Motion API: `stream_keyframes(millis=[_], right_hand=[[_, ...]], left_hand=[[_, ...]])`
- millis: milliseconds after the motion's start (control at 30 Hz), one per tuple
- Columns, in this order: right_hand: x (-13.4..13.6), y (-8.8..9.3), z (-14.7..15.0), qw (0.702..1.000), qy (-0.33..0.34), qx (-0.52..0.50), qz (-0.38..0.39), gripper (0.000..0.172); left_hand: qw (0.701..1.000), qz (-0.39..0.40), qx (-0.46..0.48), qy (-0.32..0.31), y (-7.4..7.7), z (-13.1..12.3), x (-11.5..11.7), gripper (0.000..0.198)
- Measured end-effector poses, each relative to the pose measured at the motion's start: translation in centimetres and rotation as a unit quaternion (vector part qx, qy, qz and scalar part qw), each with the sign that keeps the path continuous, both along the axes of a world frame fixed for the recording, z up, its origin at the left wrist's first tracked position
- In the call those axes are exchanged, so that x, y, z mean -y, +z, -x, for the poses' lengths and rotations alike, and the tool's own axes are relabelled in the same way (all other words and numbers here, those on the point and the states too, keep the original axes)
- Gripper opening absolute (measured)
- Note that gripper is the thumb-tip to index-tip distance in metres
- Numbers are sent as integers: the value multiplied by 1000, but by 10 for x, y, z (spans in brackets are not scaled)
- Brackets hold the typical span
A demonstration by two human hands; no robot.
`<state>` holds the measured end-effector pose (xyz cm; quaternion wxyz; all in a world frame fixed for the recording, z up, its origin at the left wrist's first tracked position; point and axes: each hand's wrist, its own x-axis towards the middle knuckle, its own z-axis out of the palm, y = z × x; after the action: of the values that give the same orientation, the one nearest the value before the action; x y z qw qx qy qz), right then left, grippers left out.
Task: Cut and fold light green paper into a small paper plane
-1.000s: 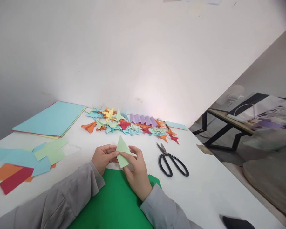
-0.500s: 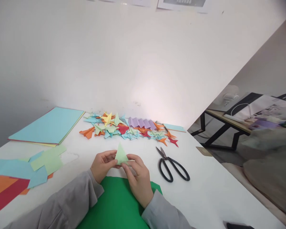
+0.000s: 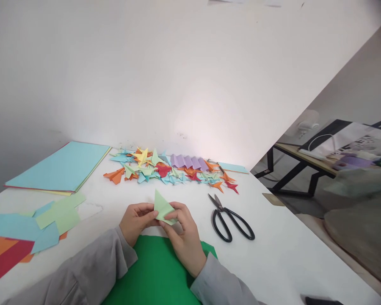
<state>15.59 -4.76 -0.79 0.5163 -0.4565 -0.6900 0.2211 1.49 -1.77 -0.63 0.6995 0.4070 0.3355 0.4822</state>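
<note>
A light green folded paper (image 3: 161, 205), its tip pointing up, is held between my two hands above the near part of the table. My left hand (image 3: 137, 221) pinches its left lower edge with the thumb in front. On the other side, the fingers and thumb of my right hand (image 3: 184, 238) are closed on its right corner. Below both hands lies a green sheet (image 3: 152, 271). Black-handled scissors (image 3: 230, 220) rest to the right of my right hand, blades slightly apart and pointing away from me.
Several small folded paper shapes (image 3: 161, 170) and a pleated purple paper (image 3: 189, 163) lie along the wall. At the left are a stack of coloured sheets (image 3: 62, 165) and loose paper pieces (image 3: 22, 231). A dark object (image 3: 322, 300) sits at the near right edge.
The light green paper has turned a little in my fingers, its tip leaning further left and more of its right side showing. My right hand has shifted slightly right. The view has tilted down slightly.
</note>
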Motion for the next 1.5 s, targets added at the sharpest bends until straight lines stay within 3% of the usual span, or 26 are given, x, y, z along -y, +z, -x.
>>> stream_keyframes(millis=[200,300,500,733,1000,1300,1500], right_hand=[[-1,-4,-1,999,43,0,-14,30],[-2,-7,-2,997,72,-36,9,33],[-3,-5,-1,992,73,-75,75,27],[-3,-4,-1,990,88,-85,69,27],[-5,-4,-3,982,33,-140,125,8],[-7,-6,-3,950,13,-255,179,33],[-8,-5,-4,952,61,-221,203,15]], left_hand=[[999,41,-3,23,2,1,1,22],[998,60,-7,22,3,0,0,22],[998,69,-2,5,5,-1,0,23],[996,80,4,24,5,-1,-1,24],[998,64,-25,-2,5,-1,2,24],[995,-15,-92,-46,8,-2,7,29],[993,-1,-111,-30,8,-3,7,29]])
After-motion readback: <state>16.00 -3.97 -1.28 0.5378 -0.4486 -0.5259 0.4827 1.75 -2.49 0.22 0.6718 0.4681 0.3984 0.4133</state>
